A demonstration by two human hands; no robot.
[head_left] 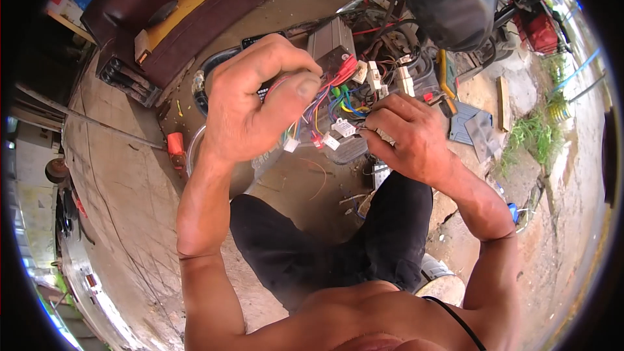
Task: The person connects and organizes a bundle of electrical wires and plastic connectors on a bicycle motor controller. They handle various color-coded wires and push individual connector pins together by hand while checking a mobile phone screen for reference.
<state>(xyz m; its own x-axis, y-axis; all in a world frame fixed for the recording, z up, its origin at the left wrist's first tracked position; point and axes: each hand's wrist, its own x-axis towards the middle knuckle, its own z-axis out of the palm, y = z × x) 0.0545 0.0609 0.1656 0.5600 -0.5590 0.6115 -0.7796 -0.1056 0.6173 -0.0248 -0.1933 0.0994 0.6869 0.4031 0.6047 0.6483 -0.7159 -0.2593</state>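
My left hand is closed in a pinch on a bundle of thin coloured wires, which come out below its fingertips. White plug connectors hang at the wire ends; one connector is below that hand, and another dangles in the middle. My right hand has its thumb and forefinger pinched at the right end of a larger white connector. Its fingers partly hide what they grip. Red leads and more plugs crowd behind the hands, near a grey metal box.
A dark sofa stands at the far left. A vehicle with a black seat is at the far right. A yellow-and-black tool lies past my right hand. An orange object sits on the floor at left, and grass grows at right.
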